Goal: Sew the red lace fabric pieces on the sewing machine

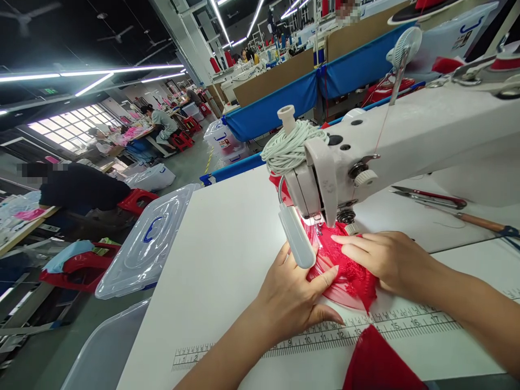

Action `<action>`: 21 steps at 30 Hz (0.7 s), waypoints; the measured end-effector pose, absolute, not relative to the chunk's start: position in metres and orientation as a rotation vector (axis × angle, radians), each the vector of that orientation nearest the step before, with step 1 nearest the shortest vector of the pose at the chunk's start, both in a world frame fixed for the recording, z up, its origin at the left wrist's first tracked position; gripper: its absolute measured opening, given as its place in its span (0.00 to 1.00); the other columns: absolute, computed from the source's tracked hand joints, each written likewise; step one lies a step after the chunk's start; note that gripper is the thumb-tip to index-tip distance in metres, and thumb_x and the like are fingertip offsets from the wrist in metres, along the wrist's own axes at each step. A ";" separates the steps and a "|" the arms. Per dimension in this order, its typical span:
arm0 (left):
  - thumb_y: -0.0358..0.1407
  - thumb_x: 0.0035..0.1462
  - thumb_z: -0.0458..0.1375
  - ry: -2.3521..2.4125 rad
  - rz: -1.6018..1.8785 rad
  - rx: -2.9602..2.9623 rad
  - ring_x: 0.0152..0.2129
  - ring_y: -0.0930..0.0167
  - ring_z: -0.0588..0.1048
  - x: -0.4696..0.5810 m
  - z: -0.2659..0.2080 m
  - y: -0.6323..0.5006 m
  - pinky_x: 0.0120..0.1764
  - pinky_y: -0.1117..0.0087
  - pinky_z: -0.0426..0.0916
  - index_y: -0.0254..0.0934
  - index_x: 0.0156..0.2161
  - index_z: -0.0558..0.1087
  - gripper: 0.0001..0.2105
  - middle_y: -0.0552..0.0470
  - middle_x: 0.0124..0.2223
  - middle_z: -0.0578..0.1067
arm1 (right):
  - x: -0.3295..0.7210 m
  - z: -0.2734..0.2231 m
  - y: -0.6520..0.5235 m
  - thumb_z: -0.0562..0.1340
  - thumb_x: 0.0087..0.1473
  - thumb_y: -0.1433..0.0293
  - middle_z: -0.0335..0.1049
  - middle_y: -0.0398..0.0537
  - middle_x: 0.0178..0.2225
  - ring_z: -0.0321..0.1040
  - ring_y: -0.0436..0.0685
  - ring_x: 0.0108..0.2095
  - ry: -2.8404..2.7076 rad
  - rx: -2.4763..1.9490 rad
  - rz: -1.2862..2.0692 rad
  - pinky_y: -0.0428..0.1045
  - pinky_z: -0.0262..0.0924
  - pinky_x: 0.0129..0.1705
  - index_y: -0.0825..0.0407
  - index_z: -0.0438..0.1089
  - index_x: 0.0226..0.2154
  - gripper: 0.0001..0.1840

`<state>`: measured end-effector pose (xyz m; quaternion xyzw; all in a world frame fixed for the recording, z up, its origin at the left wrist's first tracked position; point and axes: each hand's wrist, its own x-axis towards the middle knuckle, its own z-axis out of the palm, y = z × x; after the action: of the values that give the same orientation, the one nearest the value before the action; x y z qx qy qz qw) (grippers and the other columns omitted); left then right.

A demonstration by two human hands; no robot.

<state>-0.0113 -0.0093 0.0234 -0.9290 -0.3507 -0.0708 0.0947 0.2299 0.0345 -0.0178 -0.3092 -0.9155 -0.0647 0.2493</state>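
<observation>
A piece of red lace fabric with a sheer edge lies under the needle of the white sewing machine. My left hand rests on its left side, fingers spread, the fingertips partly hidden behind the grey lamp. On the right, my right hand lies flat over the lace with its fingers stretched toward the presser foot. Neither hand is wrapped round the cloth; both press it against the table. A darker red piece of cloth shows at the front edge.
A printed ruler runs along the white tabletop. Thread snips and a wooden-handled tool lie under the machine arm. Pale green cord is bundled on the machine head. Lidded plastic bins stand at left; several people sit beyond.
</observation>
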 end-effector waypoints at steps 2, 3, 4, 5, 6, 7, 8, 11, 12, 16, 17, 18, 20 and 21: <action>0.64 0.61 0.36 -1.032 -0.225 -2.737 0.49 0.59 0.71 -0.011 0.023 -0.008 0.52 0.54 0.65 0.46 0.57 0.72 0.36 0.41 0.53 0.73 | 0.230 -0.018 0.035 0.53 0.38 0.85 0.78 0.50 0.45 0.72 0.56 0.31 -2.486 -0.848 -0.184 0.50 0.57 0.25 0.51 0.69 0.31 0.19; 0.63 0.62 0.35 -1.031 -0.246 -2.732 0.48 0.59 0.71 -0.011 0.023 -0.008 0.53 0.53 0.65 0.46 0.57 0.72 0.36 0.41 0.52 0.74 | 0.230 -0.018 0.036 0.53 0.39 0.85 0.78 0.50 0.45 0.72 0.56 0.30 -2.482 -0.849 -0.186 0.50 0.56 0.25 0.51 0.69 0.31 0.19; 0.63 0.62 0.34 -1.028 -0.273 -2.728 0.48 0.59 0.71 -0.011 0.023 -0.007 0.53 0.53 0.64 0.45 0.56 0.73 0.36 0.41 0.51 0.75 | 0.230 -0.018 0.037 0.53 0.39 0.85 0.78 0.49 0.45 0.71 0.56 0.30 -2.476 -0.847 -0.190 0.50 0.56 0.25 0.51 0.68 0.31 0.19; 0.62 0.62 0.34 -1.024 -0.295 -2.729 0.48 0.59 0.71 -0.011 0.022 -0.005 0.53 0.52 0.64 0.45 0.56 0.73 0.36 0.41 0.50 0.75 | 0.229 -0.018 0.038 0.52 0.40 0.85 0.79 0.49 0.44 0.71 0.56 0.29 -2.469 -0.845 -0.197 0.50 0.56 0.25 0.51 0.68 0.31 0.18; 0.62 0.63 0.34 -1.017 -0.316 -2.728 0.48 0.58 0.71 -0.011 0.022 -0.004 0.54 0.52 0.64 0.45 0.55 0.74 0.36 0.42 0.49 0.76 | 0.229 -0.017 0.038 0.52 0.40 0.85 0.79 0.49 0.43 0.71 0.56 0.29 -2.468 -0.842 -0.206 0.50 0.56 0.25 0.51 0.67 0.31 0.18; 0.62 0.63 0.34 -1.010 -0.332 -2.728 0.48 0.58 0.71 -0.012 0.022 -0.003 0.54 0.51 0.64 0.44 0.55 0.74 0.36 0.42 0.49 0.76 | 0.229 -0.016 0.039 0.52 0.40 0.85 0.79 0.49 0.42 0.71 0.55 0.29 -2.475 -0.834 -0.215 0.50 0.56 0.25 0.51 0.67 0.31 0.18; 0.62 0.63 0.34 -1.004 -0.346 -2.729 0.48 0.58 0.72 -0.012 0.021 -0.002 0.54 0.51 0.64 0.44 0.55 0.74 0.36 0.42 0.48 0.76 | 0.229 -0.015 0.040 0.52 0.40 0.85 0.79 0.49 0.40 0.71 0.55 0.28 -2.486 -0.826 -0.222 0.49 0.55 0.25 0.51 0.67 0.32 0.18; 0.61 0.64 0.33 -1.001 -0.376 -2.736 0.47 0.58 0.72 -0.013 0.020 0.000 0.55 0.50 0.63 0.43 0.54 0.75 0.36 0.42 0.48 0.76 | 0.229 -0.015 0.040 0.52 0.41 0.85 0.79 0.48 0.39 0.70 0.54 0.27 -2.509 -0.819 -0.221 0.49 0.53 0.24 0.51 0.66 0.31 0.18; 0.61 0.64 0.33 -1.001 -0.377 -2.740 0.47 0.58 0.72 -0.014 0.019 0.000 0.55 0.50 0.63 0.44 0.54 0.75 0.36 0.42 0.48 0.76 | 0.229 -0.015 0.040 0.52 0.41 0.85 0.79 0.48 0.39 0.70 0.54 0.27 -2.500 -0.825 -0.214 0.49 0.53 0.24 0.51 0.65 0.31 0.17; 0.61 0.64 0.35 -1.016 -0.340 -2.749 0.48 0.58 0.72 -0.015 0.019 0.000 0.55 0.50 0.63 0.45 0.56 0.73 0.34 0.42 0.49 0.76 | 0.228 -0.016 0.039 0.52 0.42 0.85 0.78 0.47 0.37 0.68 0.54 0.27 -2.454 -0.845 -0.186 0.49 0.51 0.26 0.51 0.64 0.32 0.17; 0.61 0.64 0.36 -1.024 -0.322 -2.747 0.49 0.58 0.71 -0.015 0.020 -0.001 0.55 0.50 0.63 0.45 0.56 0.73 0.34 0.42 0.50 0.76 | 0.228 -0.016 0.040 0.52 0.43 0.85 0.77 0.46 0.34 0.67 0.54 0.26 -2.459 -0.846 -0.178 0.49 0.49 0.25 0.50 0.64 0.31 0.17; 0.61 0.64 0.37 -1.029 -0.303 -2.744 0.49 0.58 0.71 -0.015 0.020 -0.001 0.55 0.50 0.63 0.45 0.57 0.72 0.33 0.42 0.50 0.75 | 0.227 -0.015 0.040 0.51 0.43 0.85 0.76 0.45 0.31 0.66 0.54 0.25 -2.464 -0.852 -0.172 0.49 0.47 0.25 0.50 0.63 0.31 0.16; 0.61 0.64 0.38 -1.039 -0.277 -2.737 0.50 0.57 0.71 -0.016 0.021 -0.001 0.55 0.50 0.63 0.46 0.57 0.72 0.33 0.42 0.50 0.75 | 0.227 -0.014 0.041 0.51 0.43 0.84 0.71 0.44 0.25 0.63 0.54 0.23 -2.480 -0.864 -0.159 0.49 0.44 0.24 0.49 0.62 0.29 0.15; 0.61 0.64 0.38 -1.038 -0.275 -2.736 0.50 0.58 0.71 -0.016 0.021 -0.001 0.55 0.50 0.63 0.45 0.57 0.72 0.33 0.42 0.50 0.75 | 0.227 -0.014 0.041 0.51 0.42 0.84 0.69 0.43 0.23 0.61 0.54 0.23 -2.485 -0.873 -0.155 0.50 0.43 0.24 0.49 0.61 0.28 0.15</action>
<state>-0.0161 -0.0008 0.0210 -0.9261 -0.3515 -0.0930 0.1012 0.2267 0.0413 -0.0140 -0.3203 -0.9122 -0.0568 0.2490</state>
